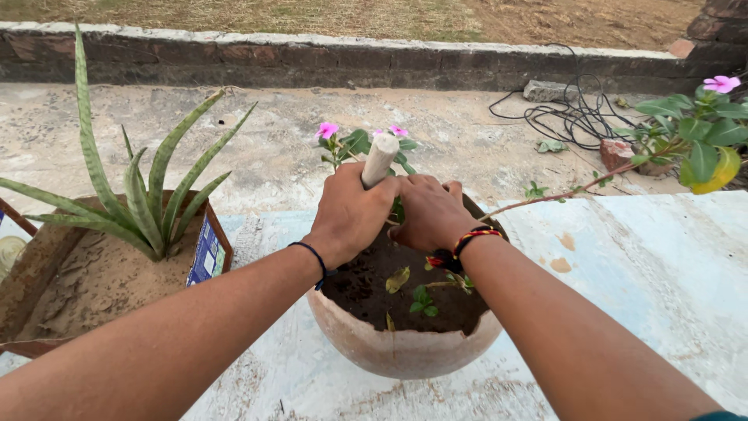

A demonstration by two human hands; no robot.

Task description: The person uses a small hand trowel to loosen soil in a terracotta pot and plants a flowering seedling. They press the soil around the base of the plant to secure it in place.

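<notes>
Right now a spiky striped plant (136, 195) is sitting in a rusty tray (47, 257) of sandy soil just off my left forearm, with a blue carton (207, 251) leaning against the tray's near side. Off to my right, a long flowering stem (686, 136) is reaching in over the table (647, 265), and a tangle of black cable (573, 117) is lying on the ground beyond it. Pink flowers (327, 130) are poking up behind my knuckles and crowding the far rim.

I am working at a worn, pale-painted table outdoors, with a concrete floor and a low brick wall (312, 58) behind.

Both my arms are stretching forward over the chipped clay pot (401, 347) of dark soil. My left hand (351, 214) is wrapping tight around a pale wooden handle (380, 158) standing upright in the pot. My right hand (430, 212) is curling closed beside it, touching the left; what it is gripping I cannot tell.
</notes>
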